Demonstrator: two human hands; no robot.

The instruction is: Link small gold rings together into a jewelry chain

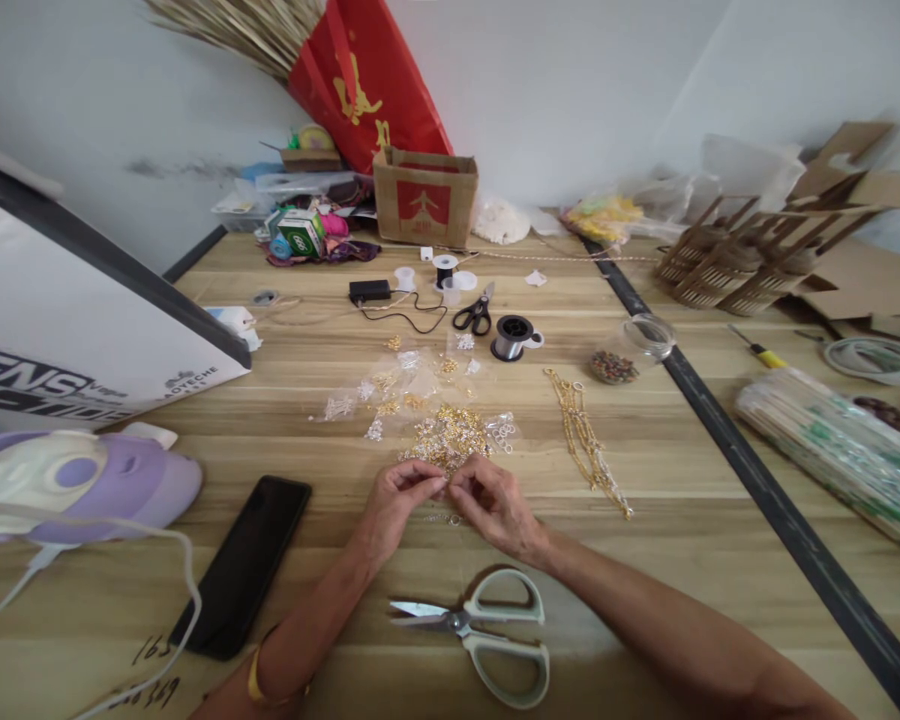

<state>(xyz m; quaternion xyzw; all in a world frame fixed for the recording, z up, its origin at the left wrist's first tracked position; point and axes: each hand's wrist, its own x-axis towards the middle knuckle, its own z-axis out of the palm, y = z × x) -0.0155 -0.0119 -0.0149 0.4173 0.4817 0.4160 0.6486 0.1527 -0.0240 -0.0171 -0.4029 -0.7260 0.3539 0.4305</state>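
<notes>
My left hand (405, 508) and my right hand (497, 505) meet fingertip to fingertip over the wooden table. Each is closed in a pinch, and whatever sits between the fingers is too small to make out. Just beyond them lies a heap of gold and silver beads (450, 432). A short bit of chain with a ring (454, 520) shows on the table below the fingertips. Nearer to me, large white-handled scissors (461, 622) lie with their blades slightly apart. Gold chains (581, 435) are stretched out to the right of my right hand.
A black phone (244, 565) and a purple-white device with a cable (90, 485) lie left. Beyond the beads are small plastic bags (412, 375), black scissors (476, 315) and a wire spool (513, 338). A bead jar (615, 366) and a bundle of wrapped sticks (832, 450) are right.
</notes>
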